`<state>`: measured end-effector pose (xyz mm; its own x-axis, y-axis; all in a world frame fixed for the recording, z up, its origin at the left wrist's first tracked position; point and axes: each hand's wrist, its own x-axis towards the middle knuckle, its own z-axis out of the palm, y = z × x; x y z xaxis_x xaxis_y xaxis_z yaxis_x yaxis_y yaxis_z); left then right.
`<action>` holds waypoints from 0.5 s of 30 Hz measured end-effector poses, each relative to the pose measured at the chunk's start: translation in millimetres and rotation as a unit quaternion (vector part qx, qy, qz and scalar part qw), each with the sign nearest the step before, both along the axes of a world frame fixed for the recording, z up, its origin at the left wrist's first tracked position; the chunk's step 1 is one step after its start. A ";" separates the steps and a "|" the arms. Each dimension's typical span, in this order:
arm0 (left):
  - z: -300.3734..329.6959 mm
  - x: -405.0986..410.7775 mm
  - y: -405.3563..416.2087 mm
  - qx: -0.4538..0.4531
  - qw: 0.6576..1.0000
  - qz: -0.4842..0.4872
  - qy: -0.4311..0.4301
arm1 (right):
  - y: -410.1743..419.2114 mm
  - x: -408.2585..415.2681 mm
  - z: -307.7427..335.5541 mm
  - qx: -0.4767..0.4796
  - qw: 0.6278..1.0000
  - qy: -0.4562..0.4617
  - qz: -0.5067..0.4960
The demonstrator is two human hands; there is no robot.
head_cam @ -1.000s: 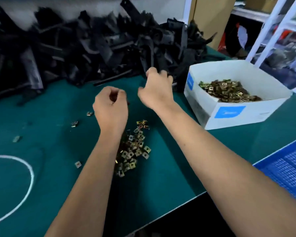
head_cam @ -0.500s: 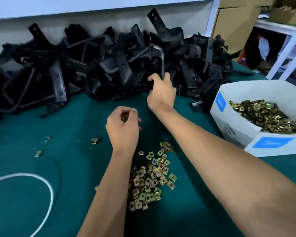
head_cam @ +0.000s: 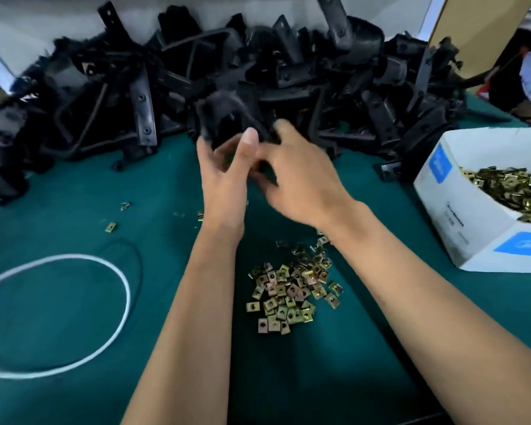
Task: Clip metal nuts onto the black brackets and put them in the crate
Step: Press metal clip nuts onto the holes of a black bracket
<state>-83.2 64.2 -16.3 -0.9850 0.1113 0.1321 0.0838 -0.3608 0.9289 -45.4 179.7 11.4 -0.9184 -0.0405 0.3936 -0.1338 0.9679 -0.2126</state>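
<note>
A blurred black bracket (head_cam: 227,118) is held just above the green table in front of the big heap of black brackets (head_cam: 288,72). My left hand (head_cam: 224,176) grips its lower end, thumb up against it. My right hand (head_cam: 301,176) holds the same bracket from the right, fingers curled round it. Whether a nut is between my fingers is hidden. A small pile of brass-coloured metal nuts (head_cam: 288,296) lies on the table between my forearms. The crate is outside the view.
A white cardboard box (head_cam: 460,216) full of metal nuts (head_cam: 509,185) stands at the right. A white cord loop (head_cam: 117,302) lies at the left. Stray nuts (head_cam: 110,227) lie scattered on the green mat. A brown carton (head_cam: 472,26) stands at the back right.
My right hand has pulled a black bracket out of the heap toward me. My left hand has risen to meet it, and both hands now hold the bracket.
</note>
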 end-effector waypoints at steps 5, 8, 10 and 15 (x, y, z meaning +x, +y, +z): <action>14.2 -3.3 -28.5 0.122 0.981 0.139 -0.060 | -20.9 23.5 -16.5 -0.060 0.982 -0.061 0.168; 10.5 -17.8 -63.2 0.173 0.971 0.126 -0.111 | -25.2 31.4 -19.6 -0.126 0.972 -0.040 0.196; 4.7 -24.8 -86.1 0.161 0.973 0.089 -0.141 | -34.1 35.6 -21.0 -0.168 0.951 -0.089 0.244; -6.8 -26.5 -112.4 0.066 0.983 0.000 -0.174 | -61.8 41.5 -32.0 -0.114 0.914 -0.242 0.305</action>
